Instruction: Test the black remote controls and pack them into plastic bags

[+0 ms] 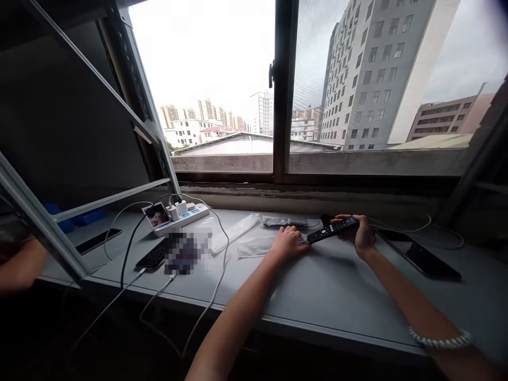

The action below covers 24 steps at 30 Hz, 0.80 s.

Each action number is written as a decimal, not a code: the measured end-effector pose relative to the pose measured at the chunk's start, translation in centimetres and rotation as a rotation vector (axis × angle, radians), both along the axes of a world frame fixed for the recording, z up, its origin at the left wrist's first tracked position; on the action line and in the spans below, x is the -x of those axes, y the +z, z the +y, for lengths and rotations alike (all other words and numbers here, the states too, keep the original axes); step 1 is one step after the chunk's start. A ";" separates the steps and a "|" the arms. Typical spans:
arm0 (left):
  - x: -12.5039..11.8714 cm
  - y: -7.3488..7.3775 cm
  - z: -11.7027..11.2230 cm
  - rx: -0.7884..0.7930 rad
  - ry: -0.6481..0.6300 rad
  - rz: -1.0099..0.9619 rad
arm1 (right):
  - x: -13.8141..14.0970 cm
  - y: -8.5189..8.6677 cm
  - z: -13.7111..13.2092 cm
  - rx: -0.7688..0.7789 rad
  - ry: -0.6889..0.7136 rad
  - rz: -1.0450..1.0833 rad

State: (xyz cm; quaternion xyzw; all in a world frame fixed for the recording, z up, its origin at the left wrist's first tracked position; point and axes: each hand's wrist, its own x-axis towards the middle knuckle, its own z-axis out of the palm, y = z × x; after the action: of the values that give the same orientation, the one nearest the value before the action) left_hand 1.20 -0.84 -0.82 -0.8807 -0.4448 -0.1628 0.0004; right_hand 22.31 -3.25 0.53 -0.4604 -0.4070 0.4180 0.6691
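Note:
A black remote control (332, 230) with rows of buttons is held at a slant above the grey tabletop. My right hand (362, 234) is closed around its far right end, thumb side up. My left hand (289, 243) is closed at the remote's lower left end, where a little shiny clear plastic shows; what its fingers grip is hidden. Behind my left hand lies another dark remote in a clear plastic bag (283, 223). Flat clear plastic sleeves (252, 247) lie to the left of that hand.
A large black phone or tablet (420, 255) lies at the right with a white cable behind it. Leftward are a white power strip (186, 216), a black phone (151, 257), a blurred-out item and loose cables. Beyond the metal shelf frame (153, 121) another person's arm (24, 264) shows.

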 end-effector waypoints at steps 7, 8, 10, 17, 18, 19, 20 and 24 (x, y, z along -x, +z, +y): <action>0.8 -0.1 0.5 0.022 0.056 -0.046 | 0.3 0.7 -0.6 0.195 0.137 -0.109; 1.0 -0.1 0.6 0.030 0.048 -0.054 | 0.3 0.7 -0.6 0.203 0.147 -0.134; 1.3 0.0 0.9 0.038 0.014 -0.076 | 0.3 0.6 -0.4 0.186 0.140 -0.174; 1.0 0.3 0.8 0.028 -0.103 -0.146 | -0.3 0.6 -0.2 0.059 0.140 -0.109; 0.9 0.4 0.7 0.023 -0.097 -0.157 | -0.3 0.6 -0.2 0.057 0.147 -0.093; 0.7 0.5 0.6 0.017 -0.090 -0.164 | -0.3 0.7 -0.3 0.061 0.160 -0.077; 0.6 0.6 0.5 0.009 -0.084 -0.169 | -0.2 0.8 -0.4 0.070 0.187 -0.065; 0.4 1.0 0.3 -0.010 -0.087 -0.164 | 0.4 1.1 -0.8 0.126 0.287 -0.034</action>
State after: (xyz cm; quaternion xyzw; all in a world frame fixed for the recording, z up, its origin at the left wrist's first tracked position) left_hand 0.79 -0.57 0.13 -0.8829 -0.4036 -0.2367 -0.0387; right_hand 21.95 -4.06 1.63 -0.4455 -0.4529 0.5261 0.5654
